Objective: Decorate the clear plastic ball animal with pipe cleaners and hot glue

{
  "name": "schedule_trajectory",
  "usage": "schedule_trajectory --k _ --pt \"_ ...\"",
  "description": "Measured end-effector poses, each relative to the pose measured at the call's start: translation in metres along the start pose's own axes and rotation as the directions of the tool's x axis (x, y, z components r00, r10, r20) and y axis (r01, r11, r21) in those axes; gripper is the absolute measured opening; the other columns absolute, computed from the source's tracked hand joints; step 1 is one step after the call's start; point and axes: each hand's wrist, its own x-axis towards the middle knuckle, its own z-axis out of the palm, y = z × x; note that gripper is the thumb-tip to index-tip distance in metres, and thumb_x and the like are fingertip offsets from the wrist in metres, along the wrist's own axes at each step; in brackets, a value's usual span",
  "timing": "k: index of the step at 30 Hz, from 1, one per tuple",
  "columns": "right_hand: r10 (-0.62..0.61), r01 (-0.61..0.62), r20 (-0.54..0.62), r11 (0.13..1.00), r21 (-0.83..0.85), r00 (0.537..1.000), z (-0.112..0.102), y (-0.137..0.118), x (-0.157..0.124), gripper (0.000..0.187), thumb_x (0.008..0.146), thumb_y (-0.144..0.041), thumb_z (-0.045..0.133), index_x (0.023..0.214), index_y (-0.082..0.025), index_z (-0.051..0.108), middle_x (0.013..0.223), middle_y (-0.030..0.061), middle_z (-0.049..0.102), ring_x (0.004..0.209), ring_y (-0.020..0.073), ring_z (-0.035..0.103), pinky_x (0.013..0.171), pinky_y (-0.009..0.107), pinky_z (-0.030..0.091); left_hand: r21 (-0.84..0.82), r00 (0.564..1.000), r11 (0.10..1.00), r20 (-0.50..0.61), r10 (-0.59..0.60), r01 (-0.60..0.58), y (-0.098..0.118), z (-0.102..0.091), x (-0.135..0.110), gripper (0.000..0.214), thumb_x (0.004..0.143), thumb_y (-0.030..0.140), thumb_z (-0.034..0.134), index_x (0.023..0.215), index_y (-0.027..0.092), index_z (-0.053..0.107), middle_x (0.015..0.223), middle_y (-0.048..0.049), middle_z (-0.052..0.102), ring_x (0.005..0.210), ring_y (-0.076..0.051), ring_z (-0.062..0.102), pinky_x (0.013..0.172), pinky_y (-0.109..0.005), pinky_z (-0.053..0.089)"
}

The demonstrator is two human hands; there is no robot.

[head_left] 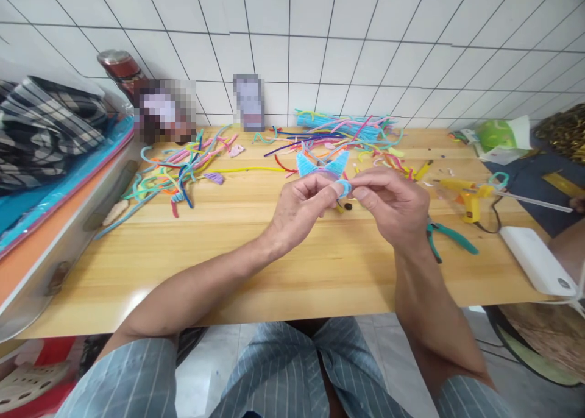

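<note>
Over the middle of the table, my left hand [308, 201] is closed, thumb and fingers pinching a light-blue pipe cleaner coil [346, 189]. Close on its right, my right hand [395, 201] is also closed, its fingertips pressed together at the edge of the same coil. Just behind the hands is a light-blue fuzzy piece with two pointed tips [339, 163]; its lower part is hidden, and I cannot tell whether it is held or lying down. A small black bead-like thing [348, 206] lies below the fingers.
Loose coloured pipe cleaners [183, 168] lie at left, with a blue bundle [333, 125] along the wall. At right are green-handled pliers [454, 238], a yellow glue gun [468, 192] and a white power bank [534, 259]. A phone [250, 104] leans on the tiles.
</note>
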Motion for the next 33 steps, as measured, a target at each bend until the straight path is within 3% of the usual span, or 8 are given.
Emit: schedule_trajectory --k 4,10,17,33 --pt "-0.09 0.093 0.03 0.986 -0.135 0.995 0.0007 -0.0022 0.0004 0.009 0.106 -0.028 0.084 0.108 -0.034 0.091 0.098 0.0016 0.088 0.09 0.023 0.083 0.086 0.042 0.069 0.08 1.0 0.996 0.007 0.03 -0.031 0.0041 0.001 -0.001 0.05 0.085 0.057 0.098 0.067 0.021 0.069 0.065 0.0022 0.063 0.061 -0.01 0.049 0.062 -0.027 0.044" --pt "-0.107 0.118 0.058 0.965 -0.236 0.993 -0.0013 -0.0022 -0.0009 0.011 0.107 -0.025 0.08 0.107 -0.031 0.089 0.101 0.0021 0.09 0.093 0.0224 0.085 0.089 0.041 0.069 0.076 0.999 0.997 0.01 -0.031 0.03 0.0004 -0.0002 -0.0022 0.05 0.086 0.061 0.095 0.071 0.02 0.071 0.067 0.0009 0.065 0.06 -0.01 0.046 0.057 -0.026 0.039" --pt "0.001 0.02 0.107 0.982 -0.19 0.994 -0.0077 -0.0014 0.0001 0.009 0.108 -0.034 0.082 0.106 -0.037 0.091 0.103 0.0024 0.091 0.096 0.0251 0.086 0.093 0.045 0.071 0.05 1.0 0.999 0.02 -0.01 0.009 -0.0048 -0.0019 -0.0005 0.053 0.086 0.065 0.097 0.072 0.02 0.072 0.068 -0.0006 0.066 0.059 -0.011 0.047 0.056 -0.027 0.038" --pt "0.037 -0.024 0.094 0.991 -0.132 0.995 -0.0043 -0.0061 -0.0023 0.006 0.102 -0.032 0.087 0.1 -0.037 0.089 0.101 0.0015 0.089 0.099 0.0273 0.086 0.098 0.051 0.072 0.058 0.999 0.998 0.014 -0.033 0.032 -0.0051 -0.0016 -0.0039 0.057 0.086 0.069 0.098 0.071 0.02 0.074 0.063 -0.0002 0.06 0.058 -0.011 0.046 0.056 -0.027 0.035"
